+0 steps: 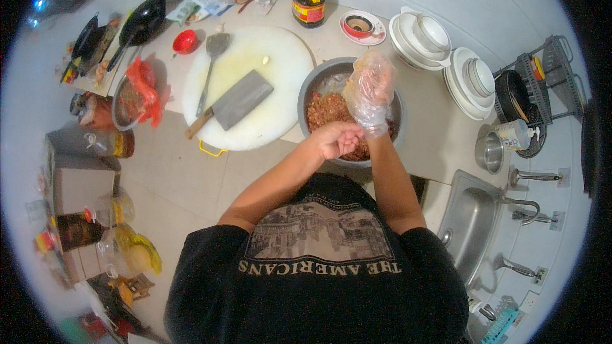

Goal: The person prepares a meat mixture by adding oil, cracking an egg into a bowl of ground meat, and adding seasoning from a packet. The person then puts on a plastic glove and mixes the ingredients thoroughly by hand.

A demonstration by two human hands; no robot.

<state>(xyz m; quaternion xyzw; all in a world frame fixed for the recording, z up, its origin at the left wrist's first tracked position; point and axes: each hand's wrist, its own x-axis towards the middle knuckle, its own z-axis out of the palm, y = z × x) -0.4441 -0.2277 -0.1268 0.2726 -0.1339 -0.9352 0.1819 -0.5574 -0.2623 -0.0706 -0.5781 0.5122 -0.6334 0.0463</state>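
A grey metal basin (398, 119) in front of me holds reddish-brown minced meat (330, 110). Above it, my right hand (372, 88) wears a clear disposable plastic glove, smeared with bits of meat; the crumpled film hides how its fingers are set. My bare left hand (340, 139) is at the right wrist, over the basin's near edge, with thumb and forefinger pinching the glove's cuff (375, 129). To the left lies a round white cutting board (282, 100), bearing a cleaver (246, 100), a metal spatula (213, 62) and a garlic clove (266, 60).
Stacked white bowls and plates (423, 40) stand beyond the basin to the right, near a steel sink (471, 224). A dark sauce jug (308, 5) stands by the wall. Far left are a red bowl (185, 41), a black wok (143, 19) and another basin (125, 102) with a red plastic bag.
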